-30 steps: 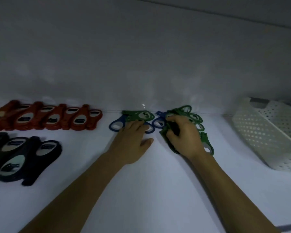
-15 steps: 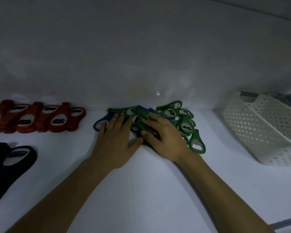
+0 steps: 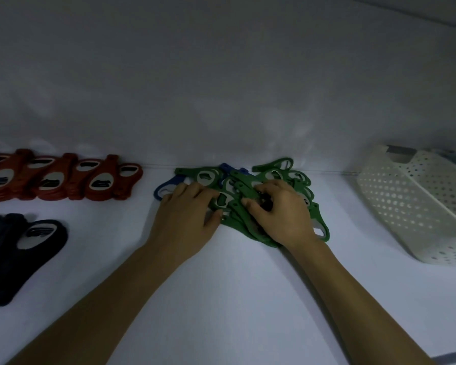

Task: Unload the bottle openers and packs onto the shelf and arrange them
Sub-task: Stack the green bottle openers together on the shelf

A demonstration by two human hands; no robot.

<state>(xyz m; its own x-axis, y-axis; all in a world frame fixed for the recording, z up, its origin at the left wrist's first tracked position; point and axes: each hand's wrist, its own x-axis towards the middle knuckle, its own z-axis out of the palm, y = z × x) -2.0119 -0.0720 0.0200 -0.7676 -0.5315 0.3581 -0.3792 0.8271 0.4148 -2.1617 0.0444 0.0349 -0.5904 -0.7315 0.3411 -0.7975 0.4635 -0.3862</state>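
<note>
- Two hands reach onto a white shelf (image 3: 234, 299) in the single head view, both forearms coming in from the near edge.
- Left hand (image 3: 187, 219): it lies palm down with its fingers (image 3: 192, 192) nearly straight and relaxed. They rest flat on the left edge of a pile of green bottle openers (image 3: 241, 188), and the thumb touches the pile's near side.
- Right hand (image 3: 282, 214): its fingers (image 3: 269, 189) are curled over the top of the same pile, with the thumb tucked in against it, gripping the green bottle openers. Which single piece they hold cannot be told.
- The green pile lies under and between both sets of fingers, spreading past the right fingers toward the back wall (image 3: 221, 88) and down beside the right wrist.
- A blue bottle opener (image 3: 166, 188) pokes out just left of the left fingers, and more blue shows beyond the fingertips, half buried under green.
- Well to the left of the left fingers, red bottle openers (image 3: 63, 180) lie overlapping in a row along the wall.
- Nearer than that row, dark bottle openers (image 3: 24, 246) lie at the shelf's left edge.
- Well to the right of the right fingers sits a white perforated basket (image 3: 419, 206), tilted.
</note>
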